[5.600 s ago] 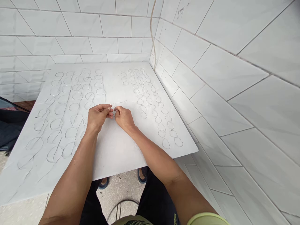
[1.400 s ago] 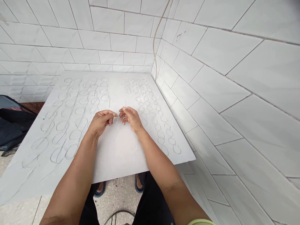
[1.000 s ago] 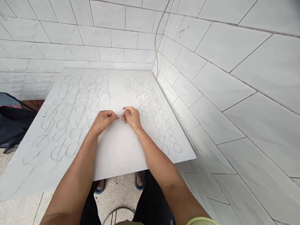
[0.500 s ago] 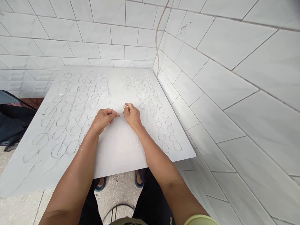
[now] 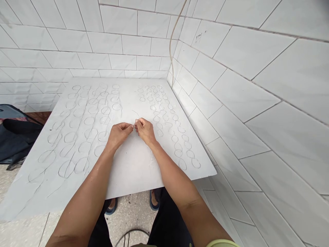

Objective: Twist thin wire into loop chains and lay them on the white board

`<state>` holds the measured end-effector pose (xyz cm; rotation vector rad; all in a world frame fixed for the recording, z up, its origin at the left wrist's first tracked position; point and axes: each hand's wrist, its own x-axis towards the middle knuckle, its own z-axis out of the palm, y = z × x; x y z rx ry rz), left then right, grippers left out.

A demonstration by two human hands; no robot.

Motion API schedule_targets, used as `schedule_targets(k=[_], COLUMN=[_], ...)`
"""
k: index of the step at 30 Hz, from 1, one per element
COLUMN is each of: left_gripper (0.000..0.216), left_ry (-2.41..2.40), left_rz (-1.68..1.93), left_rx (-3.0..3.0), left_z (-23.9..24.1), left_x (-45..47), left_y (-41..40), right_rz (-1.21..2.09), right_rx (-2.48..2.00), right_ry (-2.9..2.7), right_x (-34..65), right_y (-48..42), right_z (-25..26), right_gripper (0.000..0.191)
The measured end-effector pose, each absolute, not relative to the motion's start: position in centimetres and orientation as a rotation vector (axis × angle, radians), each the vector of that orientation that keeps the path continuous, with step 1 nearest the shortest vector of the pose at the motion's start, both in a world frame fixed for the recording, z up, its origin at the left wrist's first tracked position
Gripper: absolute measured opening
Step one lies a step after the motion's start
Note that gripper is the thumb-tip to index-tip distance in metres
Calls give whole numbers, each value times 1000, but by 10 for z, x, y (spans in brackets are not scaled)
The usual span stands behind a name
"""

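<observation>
Both of my hands are over the middle of a large white board. My left hand (image 5: 120,134) is closed in a pinch, thumb and forefinger together. Close beside its fingertips, my right hand (image 5: 145,131) is also pinched. A thin dark wire (image 5: 136,112) curves up from the right fingertips; its other end is hidden between the hands. Rows of thin wire-like loops (image 5: 70,137) cover the left part of the white board (image 5: 133,171). Smaller linked loops (image 5: 178,145) run in chains on the right part.
White tiled walls (image 5: 257,116) meet behind and right of the board. A thin cable (image 5: 170,44) hangs in the corner. Dark cloth (image 5: 17,140) lies over a chair-like frame at the left. Below the board are my sandalled feet and a round metal frame (image 5: 132,231).
My hands have drawn closer together, and my right fingers have closed into a pinch. The thin wire now shows above my right hand. The view has tilted up slightly.
</observation>
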<state>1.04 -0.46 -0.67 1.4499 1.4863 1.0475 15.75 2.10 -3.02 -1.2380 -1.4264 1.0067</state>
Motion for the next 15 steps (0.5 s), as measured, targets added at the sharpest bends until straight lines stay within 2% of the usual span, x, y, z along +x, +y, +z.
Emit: schedule_targets(k=[6, 10, 15], left_gripper=[61, 43, 32], left_ry=[1717, 1623, 1648], left_rz=[1476, 1369, 1172], left_rx=[1912, 2295, 2373], left_z=[-3, -8, -21], left_x=[9, 3, -2], left_y=[-6, -2, 5], right_rz=[637, 498, 707], right_rx=[-1296, -1255, -1219], right_ry=[-1757, -1919, -1856], right_x=[164, 164, 163], right_y=[18, 15, 14], right_z=[-25, -23, -25], right_gripper=[36, 36, 36])
